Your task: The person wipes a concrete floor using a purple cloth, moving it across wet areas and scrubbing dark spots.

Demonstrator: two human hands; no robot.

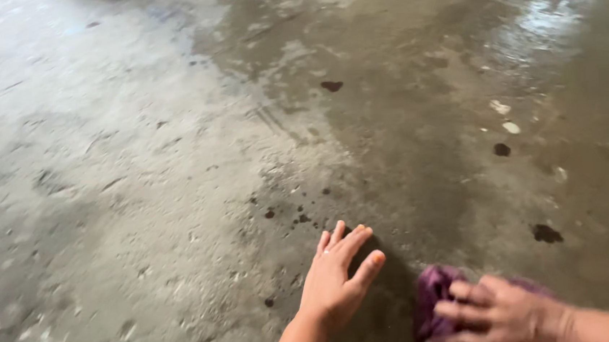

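Obs.: purple cloth lies bunched on the concrete floor, at the bottom edge of view, just right of the left hand.

Handling, judged: cloth looks soft, limp and light; folds collapse under the fingers, no stiffness. It sits on the darker, wet-looking stretch of floor, so it is probably damp, somewhat heavier and clingier than dry fabric. Not fragile. Best hold appears to be the bunched mass on top, gathered under the palm; a loose edge would only trail.

Right hand: fingers curled and close together, pressed down over the cloth, gripping a wad of it. Much of the cloth is hidden beneath this hand; only the left part and a sliver at the far side show.

Left hand: open wide, fingers straight and slightly spread, palm facing down on or just above the floor beside the cloth; contact cannot be confirmed. Holds nothing. It casts a shadow toward the cloth.

Beyond the cloth: small dark spots and pale flecks dot the floor.
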